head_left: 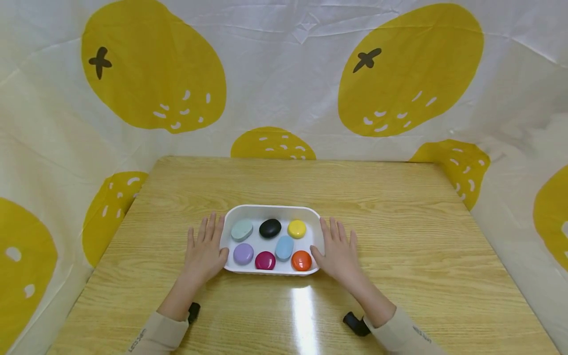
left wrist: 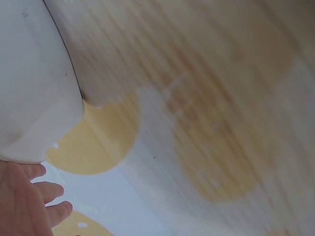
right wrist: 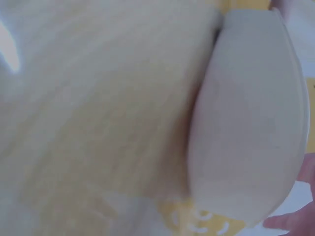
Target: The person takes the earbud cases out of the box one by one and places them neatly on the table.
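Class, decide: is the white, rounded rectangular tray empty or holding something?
Holding something: the head view shows seven smooth, differently coloured rounded pieces inside the tray.

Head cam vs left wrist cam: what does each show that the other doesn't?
Only head: inside of the white tray with seven pieces, pale green, black, yellow, purple, magenta, light blue and orange; also the right hand and both sleeves.

Only left wrist: a broad close-up of the tray's outer wall; head gives at most a thin edge of it.

Both: the tray, the left hand, the wood-grain table and white cloth with yellow print.
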The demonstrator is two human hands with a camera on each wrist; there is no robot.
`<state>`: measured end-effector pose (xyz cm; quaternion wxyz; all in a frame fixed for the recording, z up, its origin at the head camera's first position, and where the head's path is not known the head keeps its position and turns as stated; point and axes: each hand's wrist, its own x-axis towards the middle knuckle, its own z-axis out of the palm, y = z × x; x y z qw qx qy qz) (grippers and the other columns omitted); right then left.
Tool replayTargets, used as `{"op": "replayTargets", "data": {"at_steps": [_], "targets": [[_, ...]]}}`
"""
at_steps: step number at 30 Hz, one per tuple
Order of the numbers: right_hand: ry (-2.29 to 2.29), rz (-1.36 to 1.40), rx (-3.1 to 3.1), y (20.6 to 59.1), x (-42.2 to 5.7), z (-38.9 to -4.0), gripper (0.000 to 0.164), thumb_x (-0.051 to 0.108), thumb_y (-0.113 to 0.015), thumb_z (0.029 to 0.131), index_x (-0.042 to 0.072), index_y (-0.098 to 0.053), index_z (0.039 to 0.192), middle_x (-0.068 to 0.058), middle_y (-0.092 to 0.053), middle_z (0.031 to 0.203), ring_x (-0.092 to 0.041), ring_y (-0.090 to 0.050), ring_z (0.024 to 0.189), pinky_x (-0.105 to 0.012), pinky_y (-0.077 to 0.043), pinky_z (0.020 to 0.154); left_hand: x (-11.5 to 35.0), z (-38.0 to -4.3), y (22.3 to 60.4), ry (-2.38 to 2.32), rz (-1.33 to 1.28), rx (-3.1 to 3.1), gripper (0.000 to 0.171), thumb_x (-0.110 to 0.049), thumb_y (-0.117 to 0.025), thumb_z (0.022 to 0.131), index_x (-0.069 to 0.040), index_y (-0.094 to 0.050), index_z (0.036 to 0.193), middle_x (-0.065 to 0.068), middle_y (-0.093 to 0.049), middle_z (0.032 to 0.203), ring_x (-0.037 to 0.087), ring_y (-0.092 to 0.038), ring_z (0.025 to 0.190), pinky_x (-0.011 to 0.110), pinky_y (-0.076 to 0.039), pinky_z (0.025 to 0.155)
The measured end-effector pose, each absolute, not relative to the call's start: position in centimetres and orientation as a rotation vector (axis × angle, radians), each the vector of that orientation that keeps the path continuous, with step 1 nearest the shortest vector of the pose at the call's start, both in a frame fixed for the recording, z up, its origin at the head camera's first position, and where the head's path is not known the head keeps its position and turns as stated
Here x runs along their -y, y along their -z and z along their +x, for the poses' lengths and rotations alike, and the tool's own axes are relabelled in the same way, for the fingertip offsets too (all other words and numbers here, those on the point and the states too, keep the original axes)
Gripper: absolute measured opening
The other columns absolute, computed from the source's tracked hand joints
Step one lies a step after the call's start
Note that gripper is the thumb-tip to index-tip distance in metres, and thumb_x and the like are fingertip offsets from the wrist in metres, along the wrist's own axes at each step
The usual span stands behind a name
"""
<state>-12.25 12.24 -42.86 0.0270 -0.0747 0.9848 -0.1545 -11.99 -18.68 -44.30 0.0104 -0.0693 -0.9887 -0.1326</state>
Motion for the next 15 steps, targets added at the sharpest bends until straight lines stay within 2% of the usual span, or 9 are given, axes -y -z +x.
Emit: {"op": "replayTargets", "data": {"at_steps": [6,12,15], "targets": [[0.597,-0.525,-3.17,41.5,-10.6,-13.3,0.068,0.036,-0.06,0.081,0.012,-0.035,0.139,-0.018,-0.032,0.143,-0.035,-0.029,0.131,-0.057,-0.023,0.104,18.6,-11.9,44.2,0.42,-0.208,3.087,0.071,-0.021,-0.047,0.085,-0.004,-0.017,0.146,0.019,-0.008,0.151,0.037,-0.005,0.138,0.059,0.0,0.107],[0.491,-0.965,-3.118,42.2,-8.5,-13.6,0.062,0.035,-0.064,0.076,0.015,-0.045,0.131,-0.015,-0.043,0.134,-0.032,-0.04,0.122,-0.049,-0.032,0.1,18.6,-11.9,44.1,0.418,-0.207,3.091,0.07,-0.021,-0.047,0.085,-0.004,-0.018,0.146,0.019,-0.008,0.152,0.036,-0.002,0.138,0.059,0.001,0.107],[0.414,-1.051,-3.037,42.6,-7.6,-13.6,0.061,0.038,-0.063,0.075,0.018,-0.047,0.13,-0.013,-0.045,0.131,-0.028,-0.044,0.118,-0.046,-0.036,0.096,18.6,-11.9,44.1,0.412,-0.207,3.092,0.07,-0.022,-0.047,0.085,-0.004,-0.018,0.146,0.019,-0.008,0.152,0.036,-0.002,0.138,0.059,0.001,0.107]]}}
